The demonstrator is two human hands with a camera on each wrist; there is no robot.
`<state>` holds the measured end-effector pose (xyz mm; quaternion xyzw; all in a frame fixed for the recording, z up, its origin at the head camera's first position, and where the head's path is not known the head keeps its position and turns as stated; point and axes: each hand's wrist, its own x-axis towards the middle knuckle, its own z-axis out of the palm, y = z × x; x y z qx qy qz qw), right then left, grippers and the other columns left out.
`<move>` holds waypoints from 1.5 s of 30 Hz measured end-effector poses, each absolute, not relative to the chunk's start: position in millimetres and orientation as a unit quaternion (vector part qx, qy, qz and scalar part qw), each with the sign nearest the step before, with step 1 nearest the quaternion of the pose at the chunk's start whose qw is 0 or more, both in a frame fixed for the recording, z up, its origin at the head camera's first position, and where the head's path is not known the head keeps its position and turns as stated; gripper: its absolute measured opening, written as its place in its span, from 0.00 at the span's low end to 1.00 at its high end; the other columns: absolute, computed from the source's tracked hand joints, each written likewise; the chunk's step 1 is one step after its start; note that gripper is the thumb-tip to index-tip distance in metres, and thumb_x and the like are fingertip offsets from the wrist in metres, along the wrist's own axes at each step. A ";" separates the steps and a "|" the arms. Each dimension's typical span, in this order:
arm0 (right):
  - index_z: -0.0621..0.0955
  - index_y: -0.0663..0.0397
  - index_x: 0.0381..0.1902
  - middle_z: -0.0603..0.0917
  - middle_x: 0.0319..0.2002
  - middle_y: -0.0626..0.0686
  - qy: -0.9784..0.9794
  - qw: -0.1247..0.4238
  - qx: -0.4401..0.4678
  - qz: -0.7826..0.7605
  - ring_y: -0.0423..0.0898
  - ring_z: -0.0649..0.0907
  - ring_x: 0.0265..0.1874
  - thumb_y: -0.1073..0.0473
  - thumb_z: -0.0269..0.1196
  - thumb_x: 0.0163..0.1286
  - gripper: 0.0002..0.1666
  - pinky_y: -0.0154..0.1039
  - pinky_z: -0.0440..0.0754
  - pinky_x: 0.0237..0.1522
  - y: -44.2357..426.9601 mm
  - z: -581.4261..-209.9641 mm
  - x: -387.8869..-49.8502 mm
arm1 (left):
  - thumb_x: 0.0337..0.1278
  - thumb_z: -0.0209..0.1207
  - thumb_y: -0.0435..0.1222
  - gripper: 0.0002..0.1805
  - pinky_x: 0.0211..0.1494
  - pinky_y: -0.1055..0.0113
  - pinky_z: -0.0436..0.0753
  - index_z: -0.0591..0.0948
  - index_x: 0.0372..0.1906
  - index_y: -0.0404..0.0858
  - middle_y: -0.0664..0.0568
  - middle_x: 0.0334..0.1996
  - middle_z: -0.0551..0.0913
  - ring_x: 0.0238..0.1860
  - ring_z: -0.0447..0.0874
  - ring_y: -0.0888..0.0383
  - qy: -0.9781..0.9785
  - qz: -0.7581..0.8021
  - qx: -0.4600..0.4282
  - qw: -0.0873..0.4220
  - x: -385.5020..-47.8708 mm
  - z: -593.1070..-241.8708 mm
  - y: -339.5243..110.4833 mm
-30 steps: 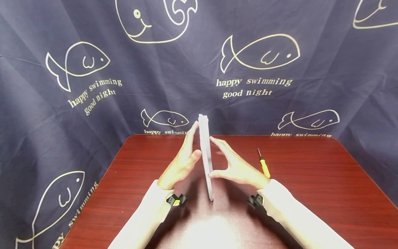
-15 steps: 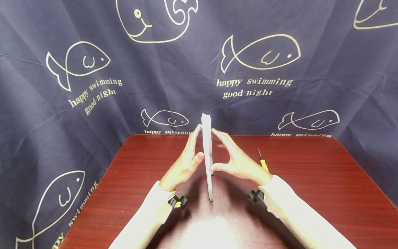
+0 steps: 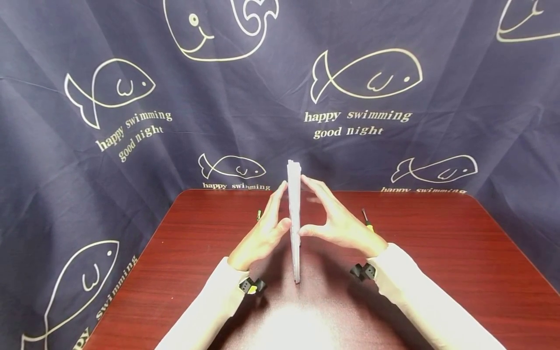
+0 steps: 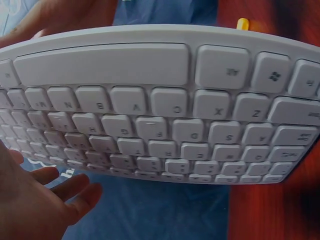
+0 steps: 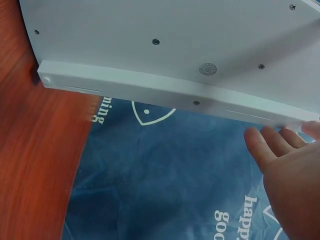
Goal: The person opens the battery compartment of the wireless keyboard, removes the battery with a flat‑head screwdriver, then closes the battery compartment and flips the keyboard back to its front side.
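Observation:
A white keyboard [image 3: 294, 218] stands on its narrow end on the table, nearly upright, seen edge-on from the head. Its keys [image 4: 135, 125] face my left hand [image 3: 264, 238], whose fairly straight fingers and thumb rest against that side. On the other side is the screwed underside [image 5: 165, 60], with screws along it. My right hand [image 3: 345, 226] has its fingertips and thumb against this back, spread apart with a gap at the palm. Behind the right wrist lies a screwdriver [image 3: 369, 226], its yellow handle mostly hidden.
The red-brown wooden table [image 3: 437, 253] runs back to a dark blue curtain [image 3: 280, 97] with fish prints. A small green-and-yellow item [image 3: 259, 214], partly covered, lies beyond my left hand.
The top of the keyboard has swung right, bringing it closer to upright. Both hands have shifted right with it. The right hand now covers more of the screwdriver; a small green item shows behind the left.

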<state>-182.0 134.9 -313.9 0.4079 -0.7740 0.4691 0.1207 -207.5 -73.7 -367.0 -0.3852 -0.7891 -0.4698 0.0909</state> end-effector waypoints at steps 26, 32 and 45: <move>0.56 0.72 0.69 0.57 0.67 0.66 -0.755 0.160 0.431 0.469 0.59 0.62 0.65 0.75 0.75 0.40 0.60 0.55 0.69 0.56 152.5 -293.3 -181.5 | 0.61 0.42 0.64 0.45 0.68 0.55 0.54 0.38 0.75 0.53 0.57 0.73 0.45 0.71 0.43 0.61 -0.805 -0.438 -0.401 0.013 -206.6 -398.8 -66.0; 0.57 0.74 0.68 0.57 0.67 0.68 -0.760 0.166 0.431 0.457 0.60 0.62 0.64 0.75 0.77 0.38 0.60 0.51 0.71 0.55 160.3 -290.6 -179.7 | 0.60 0.41 0.66 0.46 0.69 0.52 0.51 0.35 0.75 0.55 0.58 0.74 0.41 0.72 0.37 0.59 -0.844 -0.392 -0.362 -0.061 -204.5 -405.5 -67.1; 0.59 0.69 0.69 0.55 0.70 0.60 -0.793 0.171 0.399 0.427 0.54 0.67 0.61 0.71 0.78 0.39 0.60 0.33 0.71 0.54 180.8 -289.1 -170.7 | 0.61 0.50 0.60 0.48 0.69 0.55 0.52 0.36 0.75 0.51 0.55 0.74 0.41 0.72 0.39 0.58 -0.858 -0.361 -0.346 -0.119 -208.0 -422.9 -65.4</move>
